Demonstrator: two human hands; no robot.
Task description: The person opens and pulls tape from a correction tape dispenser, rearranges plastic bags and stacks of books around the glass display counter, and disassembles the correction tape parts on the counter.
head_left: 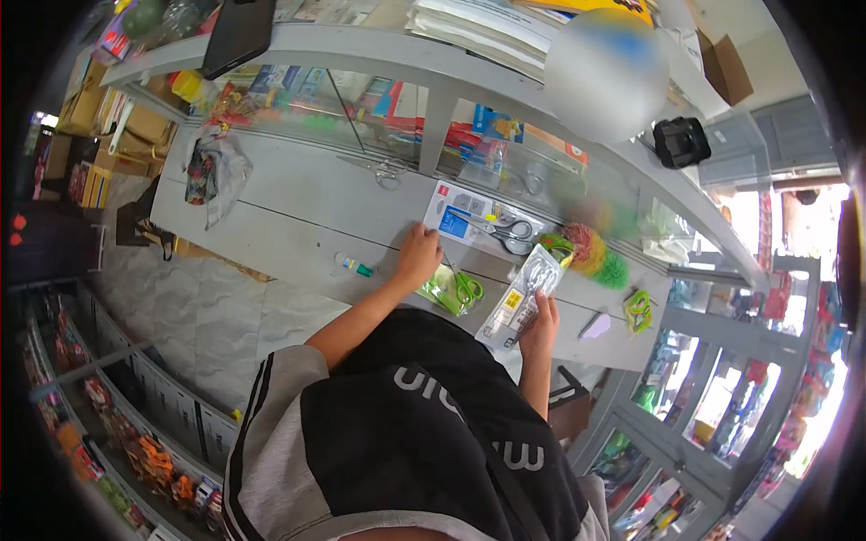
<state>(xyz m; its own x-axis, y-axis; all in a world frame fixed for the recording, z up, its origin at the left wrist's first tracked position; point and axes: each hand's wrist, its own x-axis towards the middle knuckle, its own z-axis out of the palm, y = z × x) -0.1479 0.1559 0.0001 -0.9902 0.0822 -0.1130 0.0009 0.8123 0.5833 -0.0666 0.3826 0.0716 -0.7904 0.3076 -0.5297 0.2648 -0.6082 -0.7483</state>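
My right hand (pixel 539 326) grips the lower right edge of a clear blister pack (pixel 518 300) with a yellow label, held tilted over the grey table. My left hand (pixel 420 256) has its fingers bent together at the lower left corner of a carded scissors pack (pixel 478 218), which shows dark-handled scissors. What those fingertips hold, if anything, is hidden. Just right of the left hand lie green-handled scissors (pixel 467 288) on a bright green wrapper (pixel 439 290). A small glue bottle (pixel 352 264) with a green cap lies to its left.
Metal scissors (pixel 388 174) lie farther back on the table (pixel 298 209). Fuzzy pom-poms (pixel 610 269), a lilac-handled tool (pixel 595 325) and a green packet (pixel 639 311) are at right. A plastic bag (pixel 221 171) sits at left. A glass display case rises behind, with a phone (pixel 239 36) on top.
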